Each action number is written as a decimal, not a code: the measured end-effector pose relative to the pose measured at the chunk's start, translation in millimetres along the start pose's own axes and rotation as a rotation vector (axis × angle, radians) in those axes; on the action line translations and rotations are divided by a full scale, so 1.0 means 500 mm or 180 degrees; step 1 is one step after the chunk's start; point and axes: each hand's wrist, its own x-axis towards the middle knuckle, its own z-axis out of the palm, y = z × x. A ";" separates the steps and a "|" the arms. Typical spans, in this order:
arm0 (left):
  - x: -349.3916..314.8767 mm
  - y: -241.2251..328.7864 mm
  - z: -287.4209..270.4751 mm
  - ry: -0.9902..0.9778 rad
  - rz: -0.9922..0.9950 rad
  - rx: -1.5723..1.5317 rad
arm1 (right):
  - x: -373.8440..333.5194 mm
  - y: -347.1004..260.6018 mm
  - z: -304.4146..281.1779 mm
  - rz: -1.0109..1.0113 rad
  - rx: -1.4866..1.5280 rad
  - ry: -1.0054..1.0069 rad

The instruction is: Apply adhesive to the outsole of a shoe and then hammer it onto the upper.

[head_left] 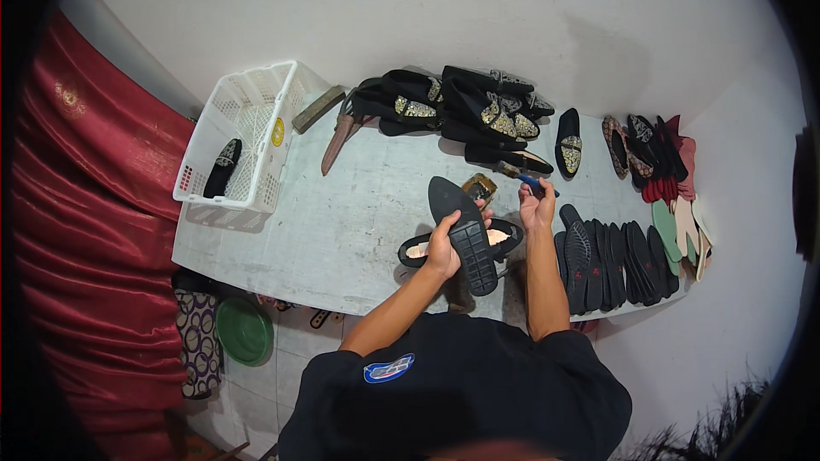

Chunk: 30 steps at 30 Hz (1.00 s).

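Left hand (443, 243), just below the middle of the frame, closed around a black shoe sole (465, 232), tread side up, pointed toe toward the top. Right hand (537, 207), a little right of centre, gripped around a blue-handled tool (536, 185) with its tip pointing right. Beneath both hands, a black flat shoe (418, 250) with a tan lining, lying on the grey worktable (342, 222). Just above the sole's toe, a small tin (480, 185). At lower right, a row of black soles (611, 260) stacked on edge, with pale and green insoles (683, 235) beside them. Along the top centre, a heap of black shoes with gold trim (478, 111). At upper left, a white plastic basket (256, 107) holding one black shoe (224, 166). Down the left edge, a red curtain (94, 230). Below the table at lower left, a green bowl (244, 330).
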 end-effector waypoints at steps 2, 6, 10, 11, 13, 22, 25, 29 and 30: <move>-0.004 0.001 0.001 0.0034 0.0009 -0.0018 | -0.008 -0.001 0.009 0.0209 0.0571 -0.0378; 0.004 -0.004 0.012 -0.0015 -0.0022 -0.0021 | 0.012 0.031 -0.029 -0.0517 -0.1648 0.0120; 0.000 -0.005 0.001 -0.0008 -0.0031 -0.0004 | 0.000 0.019 0.000 -0.0498 -0.0641 0.0266; -0.002 -0.003 -0.003 -0.0013 -0.0009 -0.0011 | -0.009 0.014 0.017 -0.0275 -0.0427 0.0130; 0.000 -0.001 0.002 -0.0057 -0.0041 -0.0007 | 0.000 0.002 0.008 0.0046 0.0047 -0.0084; 0.002 -0.003 -0.003 -0.0050 -0.0043 0.0016 | -0.002 0.026 0.013 -0.0685 -0.1233 -0.0128; -0.001 -0.001 0.002 -0.0082 -0.0083 -0.0013 | 0.013 0.006 0.007 -0.0017 -0.0153 -0.0130; 0.001 -0.008 0.009 -0.0083 -0.0077 0.0031 | 0.024 0.026 -0.027 -0.0062 -0.0351 0.0054; 0.004 -0.005 0.009 -0.0059 -0.0051 0.0058 | 0.021 0.032 -0.018 -0.0305 -0.1235 0.0086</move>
